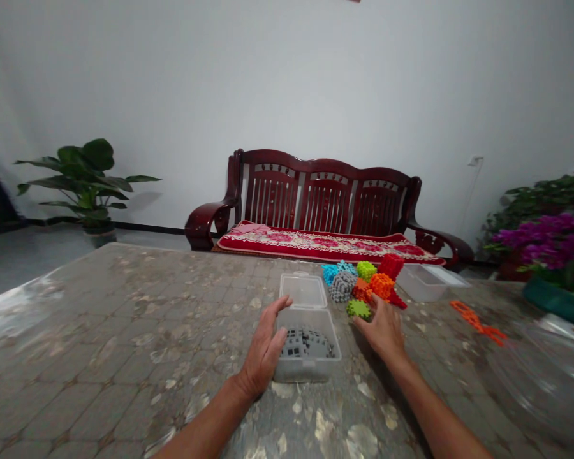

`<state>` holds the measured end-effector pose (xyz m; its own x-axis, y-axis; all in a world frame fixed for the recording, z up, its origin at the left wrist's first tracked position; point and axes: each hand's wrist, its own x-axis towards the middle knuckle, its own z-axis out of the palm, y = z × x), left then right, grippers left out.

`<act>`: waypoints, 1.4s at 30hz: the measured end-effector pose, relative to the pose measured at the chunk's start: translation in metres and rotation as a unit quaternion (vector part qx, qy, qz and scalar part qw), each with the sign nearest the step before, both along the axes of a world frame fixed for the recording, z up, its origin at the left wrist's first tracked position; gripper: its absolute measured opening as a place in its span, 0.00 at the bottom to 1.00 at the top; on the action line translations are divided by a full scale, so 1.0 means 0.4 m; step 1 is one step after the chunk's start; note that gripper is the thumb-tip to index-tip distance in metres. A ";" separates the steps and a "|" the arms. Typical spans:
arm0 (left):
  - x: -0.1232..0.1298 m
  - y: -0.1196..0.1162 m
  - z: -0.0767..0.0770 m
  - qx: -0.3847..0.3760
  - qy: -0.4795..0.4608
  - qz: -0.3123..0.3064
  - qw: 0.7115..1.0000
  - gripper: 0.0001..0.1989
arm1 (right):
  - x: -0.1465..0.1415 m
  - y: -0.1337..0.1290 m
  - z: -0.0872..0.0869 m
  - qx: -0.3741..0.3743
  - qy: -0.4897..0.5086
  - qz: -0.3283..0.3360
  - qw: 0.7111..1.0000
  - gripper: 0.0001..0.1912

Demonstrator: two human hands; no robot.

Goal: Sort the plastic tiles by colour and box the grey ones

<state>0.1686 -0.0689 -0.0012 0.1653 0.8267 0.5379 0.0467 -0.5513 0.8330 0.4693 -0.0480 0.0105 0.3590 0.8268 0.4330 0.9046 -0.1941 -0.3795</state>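
Note:
A clear plastic box (309, 371) stands in front of me, its hinged lid (303, 291) folded back onto the table. Dark grey toy pieces (309, 343) lie inside it. My left hand (263, 347) rests along the box's left side, fingers stretched forward and thumb near the rim. To the right of the box, my right hand (385, 328) has its thumb and fingers around the near right edge of a lime green studded piece (358, 310). Behind that piece sits a heap of block clusters: grey (343, 287), blue (330, 274), lime (366, 271), orange (381, 286) and red (391, 264).
A second clear container (418, 284) stands behind the heap at right. Orange linked pieces (478, 324) lie farther right, near a large transparent plastic item (545, 376). Purple flowers in a teal pot (557, 299) stand at the right edge. A wooden bench (325, 197) is beyond the table.

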 end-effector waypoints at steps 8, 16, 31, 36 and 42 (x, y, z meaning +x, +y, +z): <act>0.003 0.000 0.002 -0.003 -0.008 0.002 1.000 0.27 | -0.031 0.048 -0.021 -0.066 -0.034 -0.020 0.997 0.35; 0.000 0.001 0.001 -0.010 0.001 -0.002 1.000 0.28 | 0.028 0.048 -0.011 -0.099 -0.058 -0.063 0.991 0.27; -0.001 -0.001 0.003 -0.006 -0.006 0.004 1.000 0.27 | -0.083 0.017 0.002 0.036 -0.006 0.045 0.998 0.33; -0.001 -0.001 0.004 -0.005 0.002 0.007 1.000 0.27 | -0.127 0.076 -0.017 0.010 0.083 0.001 0.997 0.36; -0.001 -0.001 0.003 0.008 0.006 0.013 1.000 0.26 | -0.130 0.116 -0.031 -0.029 0.086 -0.047 0.995 0.37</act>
